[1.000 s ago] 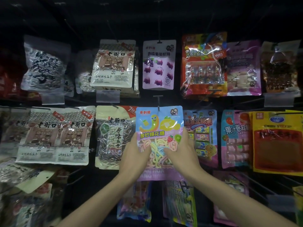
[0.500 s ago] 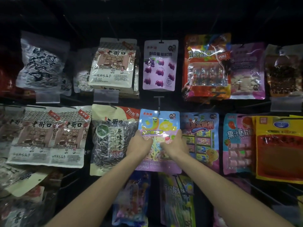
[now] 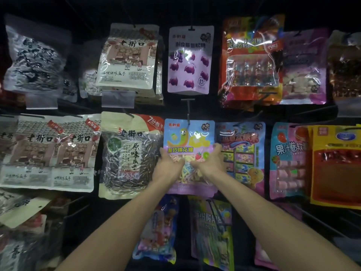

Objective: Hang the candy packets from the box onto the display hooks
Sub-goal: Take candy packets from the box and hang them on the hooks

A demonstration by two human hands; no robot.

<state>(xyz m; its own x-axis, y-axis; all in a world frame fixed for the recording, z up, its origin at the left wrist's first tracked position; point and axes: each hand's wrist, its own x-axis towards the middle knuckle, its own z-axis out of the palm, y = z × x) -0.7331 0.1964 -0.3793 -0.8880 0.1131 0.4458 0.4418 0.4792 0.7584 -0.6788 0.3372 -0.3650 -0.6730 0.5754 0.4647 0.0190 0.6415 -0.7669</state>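
A blue and purple candy packet point(image 3: 187, 133) of pastel marshmallow ropes hangs in the middle row of the display. Its top hole sits on a metal display hook point(image 3: 188, 111) whose T-shaped tip sticks out above it. My left hand point(image 3: 168, 167) holds the packet's left edge and my right hand point(image 3: 212, 162) holds its right edge, thumbs lying on the front near the middle. The hands hide much of the packet's clear window. The box is out of view.
Packets fill the neighbouring hooks: a sunflower seed bag point(image 3: 127, 155) to the left, a colourful candy packet point(image 3: 242, 151) to the right, a purple grape gummy packet point(image 3: 190, 59) above, more packets point(image 3: 212, 231) below. Bare hook arms point(image 3: 320, 218) jut out at the lower right.
The packet has moved away from me, back along the hook, and now hangs level with its neighbours. Both hands went forward with it and slid outward to its side edges.
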